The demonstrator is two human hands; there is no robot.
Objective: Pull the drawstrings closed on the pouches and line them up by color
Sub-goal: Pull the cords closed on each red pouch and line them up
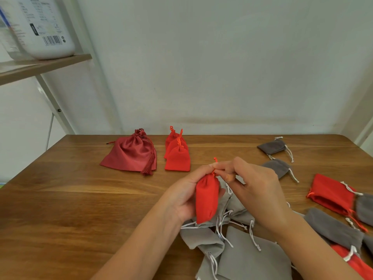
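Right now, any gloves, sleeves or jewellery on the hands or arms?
None visible. The left hand and right hand are bare: no gloves, rings or tape. Both wrists show no watch or band. The left forearm and right forearm are uncovered down to the frame edge, so no sleeve is in view. No markings on either.

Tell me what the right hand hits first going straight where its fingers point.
Almost at once the left hand gripping the neck of the red pouch; beyond that, probably the stacked red pouches, though depth is unclear.
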